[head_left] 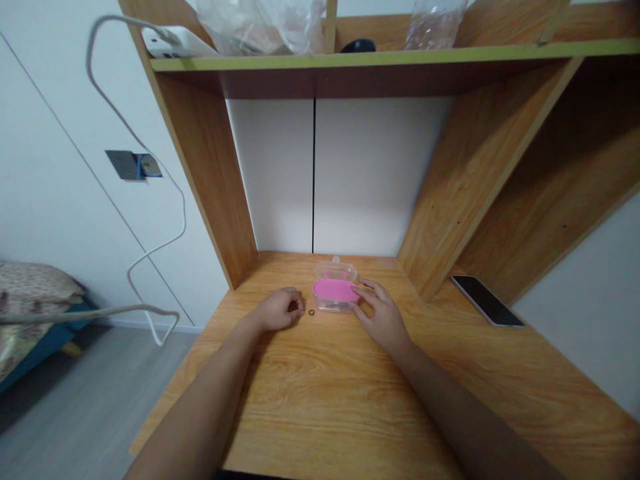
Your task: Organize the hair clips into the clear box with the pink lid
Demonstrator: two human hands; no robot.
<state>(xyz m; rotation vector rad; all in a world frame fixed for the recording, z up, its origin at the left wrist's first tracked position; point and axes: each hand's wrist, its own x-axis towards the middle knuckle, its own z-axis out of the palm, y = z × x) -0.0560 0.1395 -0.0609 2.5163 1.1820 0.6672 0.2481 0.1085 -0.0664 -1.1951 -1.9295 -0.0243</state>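
Observation:
A small clear plastic box (325,307) stands on the desk with its clear lid (343,269) tipped back. A pink oval tray (333,289) lies across the top of the box. My right hand (383,317) is at the right end of the box, its fingers and thumb closed on the pink tray's edge. To the left of the box, my left hand (280,309) rests low at the desk top, thumb and fingertips pinched together; what they hold, if anything, is too small to make out. A tiny dark ring (311,312) lies between that hand and the box.
The wooden desk (330,387) has side panels and a shelf (350,60) above. A phone (486,301) lies at the right. On the shelf sit a white power strip (180,43), plastic bags (265,27) and a clear bottle (435,25). A white cable (184,207) hangs at the left.

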